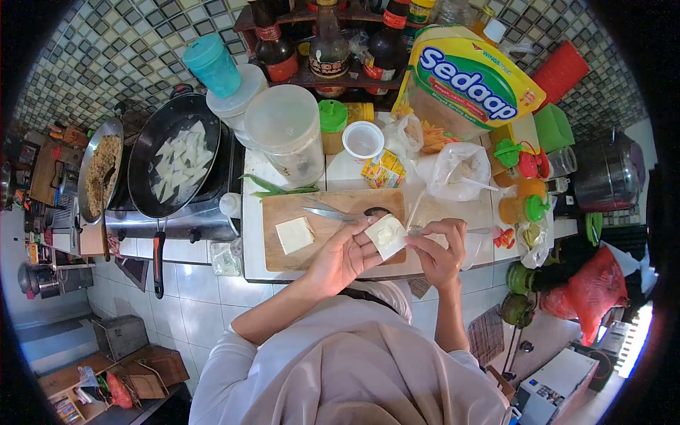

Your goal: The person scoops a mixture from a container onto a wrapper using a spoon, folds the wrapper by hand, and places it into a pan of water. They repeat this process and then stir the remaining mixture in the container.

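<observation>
Left hand [347, 253], right hand [439, 256] pinch wrapper [386, 236] — filling hidden.

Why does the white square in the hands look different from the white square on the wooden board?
The white square in the hands is held up above the counter by the left hand and right hand, tilted, with a pale blob in its middle. The white square on the cutting board lies flat, bare and untouched. Both are thin, pale squares of about the same size.
</observation>
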`<action>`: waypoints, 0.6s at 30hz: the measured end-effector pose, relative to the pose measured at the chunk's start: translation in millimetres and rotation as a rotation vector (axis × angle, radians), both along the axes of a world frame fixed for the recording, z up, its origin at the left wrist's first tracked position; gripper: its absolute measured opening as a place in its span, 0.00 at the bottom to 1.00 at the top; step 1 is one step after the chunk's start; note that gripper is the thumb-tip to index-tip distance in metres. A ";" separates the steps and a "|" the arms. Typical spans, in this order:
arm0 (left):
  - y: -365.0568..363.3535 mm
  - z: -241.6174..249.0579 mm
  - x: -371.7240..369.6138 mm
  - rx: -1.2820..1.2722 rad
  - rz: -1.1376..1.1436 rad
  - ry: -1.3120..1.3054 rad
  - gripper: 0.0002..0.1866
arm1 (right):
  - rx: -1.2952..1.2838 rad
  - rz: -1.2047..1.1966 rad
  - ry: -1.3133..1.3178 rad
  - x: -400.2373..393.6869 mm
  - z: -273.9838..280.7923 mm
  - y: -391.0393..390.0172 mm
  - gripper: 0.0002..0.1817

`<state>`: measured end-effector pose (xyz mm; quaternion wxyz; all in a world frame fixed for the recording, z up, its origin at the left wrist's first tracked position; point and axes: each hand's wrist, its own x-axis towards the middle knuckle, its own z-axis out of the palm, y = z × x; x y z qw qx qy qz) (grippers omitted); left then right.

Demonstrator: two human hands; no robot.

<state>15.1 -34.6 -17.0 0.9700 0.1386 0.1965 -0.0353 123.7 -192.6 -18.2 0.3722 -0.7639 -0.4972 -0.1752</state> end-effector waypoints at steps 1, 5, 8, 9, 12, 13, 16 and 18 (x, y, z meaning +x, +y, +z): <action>-0.4 -1.2 -0.2 0.000 0.002 0.000 0.21 | -0.008 -0.003 -0.010 0.1 -0.8 0.2 0.13; -1.0 -5.2 -1.5 0.017 0.015 0.017 0.21 | -0.044 -0.015 -0.045 -6.3 5.0 3.0 0.15; -1.5 -4.8 -2.3 0.032 0.018 -0.008 0.21 | -0.068 0.047 -0.090 -10.6 6.5 5.5 0.16; -1.8 -4.6 -2.4 0.032 0.018 -0.022 0.22 | -0.068 0.046 -0.090 -12.3 4.2 6.4 0.16; -4.2 -6.4 -3.6 0.049 0.031 -0.017 0.22 | -0.089 0.010 -0.063 -14.8 -5.3 6.9 0.16; -4.6 -6.5 -4.1 0.049 0.033 -0.016 0.22 | -0.086 0.026 -0.100 -14.0 -6.5 5.8 0.16; -5.6 -6.8 -5.1 0.052 0.033 -0.031 0.22 | -0.070 0.056 -0.128 -15.2 -4.1 5.9 0.15; -5.7 -8.1 -5.9 0.071 0.014 -0.080 0.22 | -0.056 0.070 -0.121 -16.5 -1.4 6.5 0.14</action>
